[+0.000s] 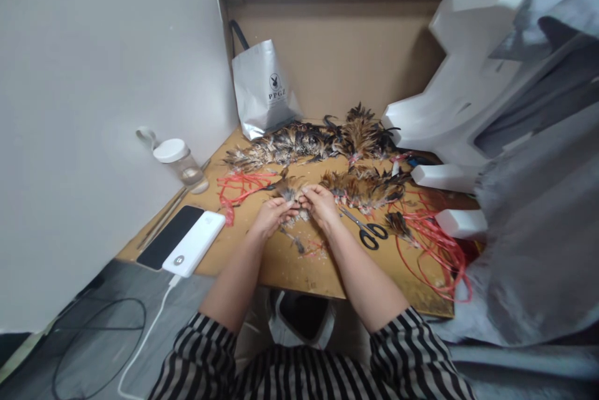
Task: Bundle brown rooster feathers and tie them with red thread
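Note:
Over the middle of the wooden table, my left hand [274,214] pinches the base of a small bunch of brown feathers [289,186]. My right hand [320,203] meets it from the right, thumb and fingers closed on the same bunch. The exact fingertip hold is too small to make out. To the right of my right hand lie black-handled scissors [367,230], partly spread. Behind that hand a row of brown feather bunches [365,188] rests on the table. Red plastic strips [243,186] lie left of the bunch, and feather scraps [294,241] are scattered below my hands.
A longer feather pile [299,141] runs along the back, below a silver bag [262,85]. At left are a lidded cup [182,166], a phone [171,238] and a white power bank [194,244]. Red strips [435,244] and white foam [463,75] occupy the right.

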The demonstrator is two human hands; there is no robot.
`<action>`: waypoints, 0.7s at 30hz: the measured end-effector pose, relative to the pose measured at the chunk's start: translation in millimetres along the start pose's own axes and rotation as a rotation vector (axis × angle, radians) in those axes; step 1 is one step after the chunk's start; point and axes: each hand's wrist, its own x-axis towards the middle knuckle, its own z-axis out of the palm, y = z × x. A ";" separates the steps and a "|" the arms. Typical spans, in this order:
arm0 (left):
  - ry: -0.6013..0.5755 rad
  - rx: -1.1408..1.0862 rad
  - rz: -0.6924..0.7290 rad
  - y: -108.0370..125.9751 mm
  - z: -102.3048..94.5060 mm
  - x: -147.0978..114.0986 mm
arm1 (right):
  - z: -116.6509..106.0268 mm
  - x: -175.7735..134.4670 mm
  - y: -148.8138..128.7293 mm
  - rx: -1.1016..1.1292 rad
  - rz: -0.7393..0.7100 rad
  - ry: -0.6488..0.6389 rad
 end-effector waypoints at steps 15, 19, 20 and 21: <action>0.032 -0.117 0.076 -0.2 -3.6 4.0 | -1.7 1.6 7.4 -0.082 0.037 -0.029; 0.073 -0.149 0.105 0.4 -3.5 5.1 | 0.8 -1.9 11.2 -0.190 0.043 -0.061; 0.078 -0.145 0.103 0.6 -2.8 4.8 | 1.8 -2.8 12.0 -0.197 0.043 -0.059; 0.077 -0.136 0.098 0.8 -2.0 4.3 | 2.7 -3.5 12.5 -0.199 0.044 -0.054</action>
